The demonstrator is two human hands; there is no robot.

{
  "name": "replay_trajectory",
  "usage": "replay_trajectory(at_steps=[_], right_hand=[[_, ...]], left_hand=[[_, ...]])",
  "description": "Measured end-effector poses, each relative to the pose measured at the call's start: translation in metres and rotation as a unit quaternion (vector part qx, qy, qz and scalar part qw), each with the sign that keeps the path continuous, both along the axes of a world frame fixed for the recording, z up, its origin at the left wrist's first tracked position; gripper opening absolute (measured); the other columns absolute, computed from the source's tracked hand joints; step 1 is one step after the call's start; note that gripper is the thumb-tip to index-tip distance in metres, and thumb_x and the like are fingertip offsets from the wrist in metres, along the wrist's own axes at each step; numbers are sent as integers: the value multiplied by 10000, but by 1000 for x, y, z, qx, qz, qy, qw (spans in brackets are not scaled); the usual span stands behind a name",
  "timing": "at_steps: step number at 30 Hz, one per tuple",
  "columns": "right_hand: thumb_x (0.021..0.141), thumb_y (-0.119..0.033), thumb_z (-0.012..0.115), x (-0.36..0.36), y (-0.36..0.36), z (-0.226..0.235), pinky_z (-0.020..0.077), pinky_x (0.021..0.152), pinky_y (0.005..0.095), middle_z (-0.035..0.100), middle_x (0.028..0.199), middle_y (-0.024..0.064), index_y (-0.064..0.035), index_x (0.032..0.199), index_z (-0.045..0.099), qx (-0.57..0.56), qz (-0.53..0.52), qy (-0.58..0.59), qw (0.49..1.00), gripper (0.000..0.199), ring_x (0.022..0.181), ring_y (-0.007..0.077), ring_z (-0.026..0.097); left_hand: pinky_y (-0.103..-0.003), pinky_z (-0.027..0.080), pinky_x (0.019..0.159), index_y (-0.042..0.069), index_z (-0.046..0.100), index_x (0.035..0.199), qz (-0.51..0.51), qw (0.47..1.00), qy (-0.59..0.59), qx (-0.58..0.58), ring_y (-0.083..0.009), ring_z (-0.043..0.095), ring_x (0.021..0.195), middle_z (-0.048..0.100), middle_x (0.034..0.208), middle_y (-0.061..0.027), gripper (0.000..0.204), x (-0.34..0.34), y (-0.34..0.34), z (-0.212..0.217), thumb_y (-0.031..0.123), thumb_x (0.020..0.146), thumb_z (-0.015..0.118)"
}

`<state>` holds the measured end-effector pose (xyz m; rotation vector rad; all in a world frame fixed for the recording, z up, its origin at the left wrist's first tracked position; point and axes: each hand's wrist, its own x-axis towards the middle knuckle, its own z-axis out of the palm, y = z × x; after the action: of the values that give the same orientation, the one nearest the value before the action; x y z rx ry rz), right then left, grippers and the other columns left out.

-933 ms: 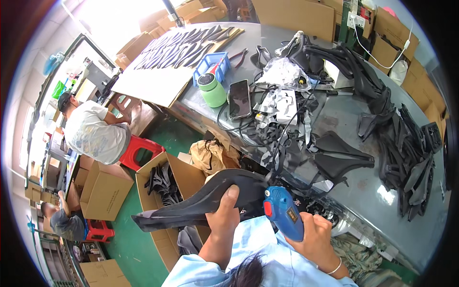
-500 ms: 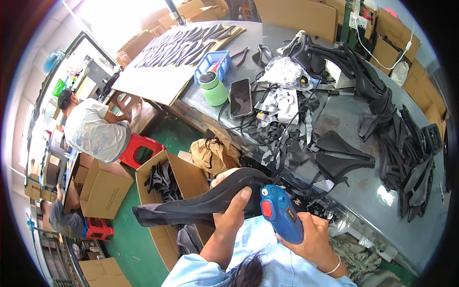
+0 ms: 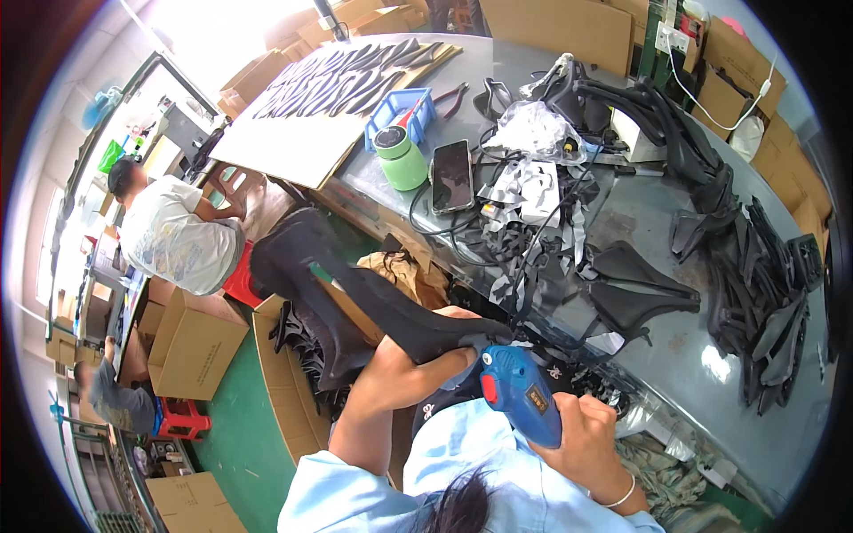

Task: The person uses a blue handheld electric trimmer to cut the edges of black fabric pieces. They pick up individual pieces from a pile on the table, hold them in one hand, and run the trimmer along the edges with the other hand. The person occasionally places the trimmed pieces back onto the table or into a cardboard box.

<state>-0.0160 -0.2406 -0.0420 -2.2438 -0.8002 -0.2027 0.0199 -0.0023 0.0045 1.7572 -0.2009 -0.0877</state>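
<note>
My left hand [image 3: 404, 375] is wrapped round a black padded piece [image 3: 395, 306], which has a long open slot and stretches away to the upper left. In my right hand [image 3: 582, 444] is a blue handheld power tool [image 3: 526, 404] with a red button. The tool's front end meets the narrow near end of the black piece, close to my left fingers. Its tip is too small and dark to make out. Two flat black shaped pieces [image 3: 635, 289] lie on the grey table [image 3: 622, 218] just beyond the tool.
Dark scraps and cables [image 3: 529, 226] spread along the table's near edge. Behind them are a phone [image 3: 452, 176], green jar [image 3: 402, 162] and blue basket [image 3: 391, 120]. Black parts [image 3: 755, 302] pile up at right. An open carton [image 3: 289, 391] stands below left; a seated person [image 3: 178, 231] is beyond.
My left hand has turned the black piece, swinging its far end up and away, so its slot now shows. The tool has barely moved and stays at the near end.
</note>
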Motion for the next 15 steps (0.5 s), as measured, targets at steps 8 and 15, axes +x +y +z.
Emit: replay_trajectory(at_steps=[8,15], right_hand=[[620,-169,772,0,2,-7,458,477,339,573,581,112,29,906,528,36,29,42,998,425,502,253,591],[615,-290,844,-1,9,5,477,498,316,580,635,87,10,889,507,69,50,86,993,528,512,229,593]], left_hand=[[-294,485,728,-56,614,1007,-67,967,-187,159,-221,613,807,630,909,-117,335,15,2,-23,-82,674,598],[-343,486,741,15,567,1082,-41,965,-239,100,-263,625,858,634,1035,-89,399,10,-13,-56,80,705,680]])
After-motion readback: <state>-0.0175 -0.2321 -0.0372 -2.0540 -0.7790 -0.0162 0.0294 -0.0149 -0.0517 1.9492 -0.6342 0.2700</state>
